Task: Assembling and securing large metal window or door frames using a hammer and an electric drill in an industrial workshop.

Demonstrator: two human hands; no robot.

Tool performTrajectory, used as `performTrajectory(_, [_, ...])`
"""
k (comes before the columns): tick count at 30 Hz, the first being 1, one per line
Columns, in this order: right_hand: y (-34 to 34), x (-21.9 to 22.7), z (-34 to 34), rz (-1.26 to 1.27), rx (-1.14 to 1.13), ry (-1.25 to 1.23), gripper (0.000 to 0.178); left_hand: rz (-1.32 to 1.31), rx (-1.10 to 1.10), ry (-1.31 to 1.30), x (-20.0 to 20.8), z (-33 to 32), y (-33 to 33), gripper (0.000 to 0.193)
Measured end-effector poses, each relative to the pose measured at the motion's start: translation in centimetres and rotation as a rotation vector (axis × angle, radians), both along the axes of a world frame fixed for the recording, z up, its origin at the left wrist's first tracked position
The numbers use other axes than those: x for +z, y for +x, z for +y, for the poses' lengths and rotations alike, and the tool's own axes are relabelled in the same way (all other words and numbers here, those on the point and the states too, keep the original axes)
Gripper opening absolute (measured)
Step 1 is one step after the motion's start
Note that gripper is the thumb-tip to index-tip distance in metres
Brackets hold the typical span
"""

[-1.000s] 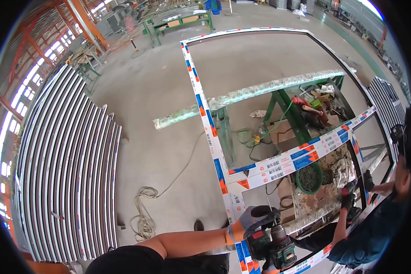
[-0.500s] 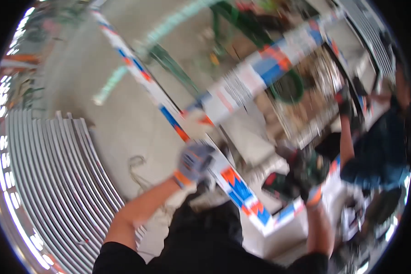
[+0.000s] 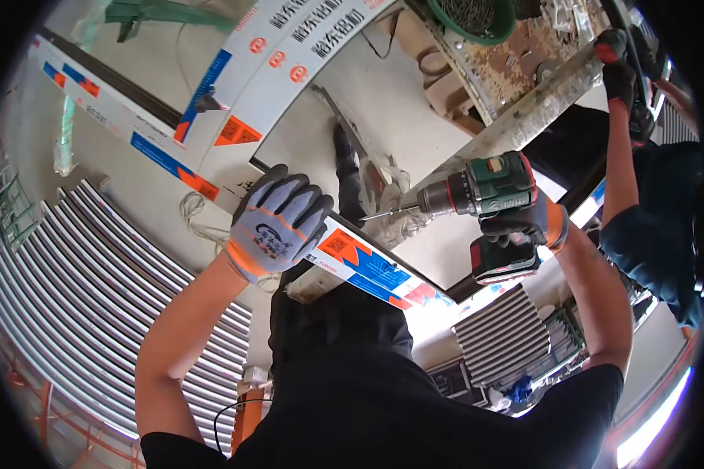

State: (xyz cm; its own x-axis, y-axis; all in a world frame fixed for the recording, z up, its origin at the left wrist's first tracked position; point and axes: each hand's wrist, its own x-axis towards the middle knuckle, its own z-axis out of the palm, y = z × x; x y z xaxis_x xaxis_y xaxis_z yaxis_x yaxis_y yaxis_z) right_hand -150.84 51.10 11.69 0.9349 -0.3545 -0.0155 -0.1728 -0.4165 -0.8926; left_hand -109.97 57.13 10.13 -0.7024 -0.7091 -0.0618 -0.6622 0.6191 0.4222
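Note:
My left hand point(image 3: 280, 223), in a grey glove with an orange cuff, is closed over the near bar of a metal frame point(image 3: 375, 273) covered with white, blue and orange protective film. My gloved right hand point(image 3: 533, 223) grips a green and black cordless drill point(image 3: 502, 185) by its handle. The drill lies level, its long thin bit pointing left, with the tip close to the frame bar beside my left hand. Whether the tip touches the bar I cannot tell. A wide film-covered crossbar point(image 3: 278, 78) meets this bar beyond my left hand.
Long metal profiles point(image 3: 125, 305) lie in rows at left, near a coil of cord point(image 3: 199, 219). A green bowl of screws point(image 3: 477, 19) stands on a worn work surface point(image 3: 516, 74) at far right. At right, another person's gloved hand point(image 3: 619, 82) is at a dark bar.
The view has turned and steadied. The drill has come up, and its bit now points at the frame near my left hand. My left hand stays on the frame.

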Motion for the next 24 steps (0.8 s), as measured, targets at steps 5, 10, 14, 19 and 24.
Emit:
performTrajectory(5, [2.3, -1.3, -0.9, 0.16, -0.497, 0.92, 0.058, 0.0, -0.008, -0.035, -0.5, -0.7, -0.1, 0.034])
performTrajectory(10, [2.2, -3.2, -2.8, 0.294, -0.346, 1.044, 0.058, 0.016, 0.013, -0.009, -0.7, -1.0, 0.0, 0.032])
performTrajectory(14, [2.0, -4.2, -3.3, 0.472, -0.295, 1.183, 0.092, 0.015, 0.008, 0.012, -0.7, -0.9, 0.0, 0.032])
performTrajectory(19, [1.6, -5.2, -3.5, 0.446, -0.132, 0.981, 0.093, 0.004, 0.004, -0.029, -0.9, -0.6, 0.1, 0.034])
performTrajectory(24, [3.1, -4.5, -3.8, 0.259, -0.241, 1.088, 0.045, -0.048, -0.021, -0.02, -0.6, -0.9, 0.1, 0.03])
